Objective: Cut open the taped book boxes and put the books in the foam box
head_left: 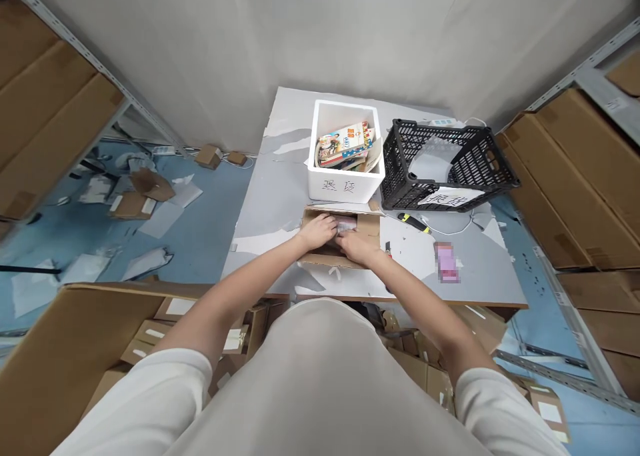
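Both hands reach into a small open cardboard box (369, 225) at the front of the table. My left hand (321, 231) comes over its left side, fingers bent down and closed inside. Across from it, my right hand (356, 246) is also closed, its fingertips close to the left ones. Just beyond the fingers lies a pinkish item in what looks like clear wrapping (347, 224). What either hand grips is hidden by the fingers and box walls.
Behind the box stand a white foam box (345, 187) of booklets (345, 143) and a black plastic crate (400, 176). A yellow-black utility knife (414, 223) and a blurred pink item (447, 263) lie to the right. Cardboard boxes (165, 336) crowd below the table edge.
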### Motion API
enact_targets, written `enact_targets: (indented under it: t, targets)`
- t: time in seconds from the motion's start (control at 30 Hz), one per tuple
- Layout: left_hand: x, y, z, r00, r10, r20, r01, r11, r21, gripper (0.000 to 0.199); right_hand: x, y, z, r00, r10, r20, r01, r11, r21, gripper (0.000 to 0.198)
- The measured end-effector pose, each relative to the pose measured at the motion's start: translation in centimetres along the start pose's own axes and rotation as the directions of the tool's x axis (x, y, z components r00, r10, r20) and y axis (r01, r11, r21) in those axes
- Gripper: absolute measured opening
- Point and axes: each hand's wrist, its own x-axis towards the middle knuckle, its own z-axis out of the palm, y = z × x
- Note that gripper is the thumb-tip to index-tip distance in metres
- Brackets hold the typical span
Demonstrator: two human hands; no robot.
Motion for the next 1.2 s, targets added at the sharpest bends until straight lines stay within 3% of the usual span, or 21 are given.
enact_targets:
  t: [0.1,0.17,0.23,0.33,0.43,0.57,0.67,0.77,0.83,0.93,1.03,1.2]
  targets:
    - [0.2,-1.0,-0.7,0.997,0.042,0.07,-0.04,0.999,-0.031,0.036,0.4,0.6,-0.6,0.995,0.065,0.072,-0.059,0.994,-0.087,0.026]
    - [-0.3,-1.3,-1.2,0.997,-0.055,0.05,0.058,0.996,-0.062,0.032,-1.0,1.2,-0.6,0.996,0.087,0.023,-0.084,0.991,-0.102,0.029]
    - [-1.4,-1.2,-1.5,0.974,-0.228,0.005,0.227,0.969,-0.094,0.03,-2.9,2.1,-0.4,0.986,0.154,-0.057,-0.16,0.98,-0.115,0.033]
    - [-3.5,-1.1,-1.3,0.878,-0.479,-0.004,0.477,0.875,-0.079,0.074,-5.3,3.5,0.6,0.929,0.351,-0.122,-0.363,0.927,-0.098,0.043]
    - [-5.4,-1.5,0.0,0.831,-0.549,0.083,0.554,0.832,-0.04,0.111,-6.1,4.6,3.2,0.896,0.443,-0.013,-0.444,0.896,-0.02,0.065]
    - [-6.6,-2.1,2.1,0.773,-0.588,0.238,0.629,0.76,-0.163,0.124,-5.7,5.6,5.9,0.889,0.423,0.172,-0.443,0.892,0.094,0.072]
    - [-6.6,-2.5,3.0,0.749,-0.598,0.286,0.66,0.713,-0.237,0.129,-5.1,5.6,5.1,0.917,0.399,0.009,-0.399,0.917,-0.018,0.063]
    - [-6.4,-2.6,3.2,0.752,-0.604,0.264,0.657,0.713,-0.243,0.131,-3.6,5.0,2.9,0.964,0.237,-0.118,-0.25,0.962,-0.113,0.052]
    - [-6.3,-2.7,3.4,0.756,-0.606,0.247,0.653,0.717,-0.242,0.132,-1.9,4.6,1.7,0.98,0.185,-0.066,-0.192,0.975,-0.109,0.06]
    - [-6.4,-2.7,3.5,0.759,-0.609,0.228,0.651,0.713,-0.262,0.136,1.1,4.4,1.2,0.954,0.288,0.083,-0.279,0.955,-0.102,0.072]
    - [-6.6,-2.7,3.6,0.753,-0.617,0.229,0.657,0.691,-0.301,0.137,3.4,4.8,1.5,0.917,0.352,0.19,-0.335,0.935,-0.114,0.053]
    - [-6.8,-2.8,3.5,0.731,-0.639,0.241,0.679,0.645,-0.349,0.136,4.2,5.6,1.0,0.931,0.291,0.222,-0.272,0.956,-0.114,0.035]
